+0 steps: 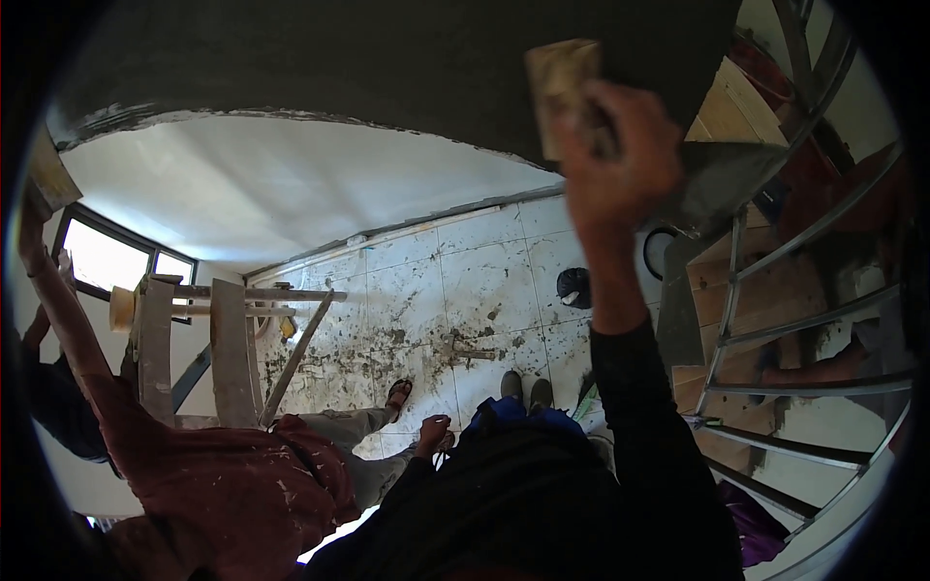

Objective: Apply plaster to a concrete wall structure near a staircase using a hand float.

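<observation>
So we've got the right hand [615, 160] up high, gripping a wooden float [562, 92] and holding it against the grey plastered surface [387, 58] overhead. The left hand [433, 433] hangs low by the body, fingers curled, but whether it's holding anything we can't tell. Below us is a tiled floor [465, 290] splattered with mortar. A co-worker in a dark red shirt [232, 494] stands on the left, one arm raised with another float [50, 174] near the wall's edge. A wooden trestle [232, 349] sits beside them, and a metal stair railing [804, 320] runs on our right.
</observation>
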The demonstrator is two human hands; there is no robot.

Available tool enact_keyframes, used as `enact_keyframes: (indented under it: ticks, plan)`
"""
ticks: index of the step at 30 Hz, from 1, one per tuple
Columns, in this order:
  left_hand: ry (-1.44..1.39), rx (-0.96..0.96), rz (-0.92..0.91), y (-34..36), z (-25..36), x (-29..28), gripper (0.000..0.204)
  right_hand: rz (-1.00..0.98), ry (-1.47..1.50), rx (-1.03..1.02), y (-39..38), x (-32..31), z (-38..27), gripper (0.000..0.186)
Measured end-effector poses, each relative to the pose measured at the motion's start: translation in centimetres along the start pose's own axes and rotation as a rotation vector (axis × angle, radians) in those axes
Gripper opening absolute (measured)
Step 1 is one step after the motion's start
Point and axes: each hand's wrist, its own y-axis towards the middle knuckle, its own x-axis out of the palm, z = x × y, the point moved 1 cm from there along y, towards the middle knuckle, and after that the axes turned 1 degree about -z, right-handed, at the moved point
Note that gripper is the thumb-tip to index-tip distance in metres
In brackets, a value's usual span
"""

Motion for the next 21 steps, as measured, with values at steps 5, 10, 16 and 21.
enact_keyframes:
  ticks: [5,10,16,21]
  plan:
    - [-0.071,-0.007,-0.037,0.0,3.0,-1.5,0.030,0.031,-0.064,0.142,-6.2,-1.2,3.4,0.036]
    - [-0.008,-0.044,0.011,0.0,1.5,-3.7,0.029,0.046,-0.012,-0.004,-1.1,-0.3,1.5,0.035]
    - [-0.071,-0.050,0.110,-0.6,0.6,-1.6,0.030,-0.167,0.010,-0.070,-3.5,-1.8,2.4,0.037]
    - [-0.121,-0.027,-0.015,-3.2,4.3,3.9,0.034,-0.324,0.057,-0.300,0.7,-1.2,0.6,0.041]
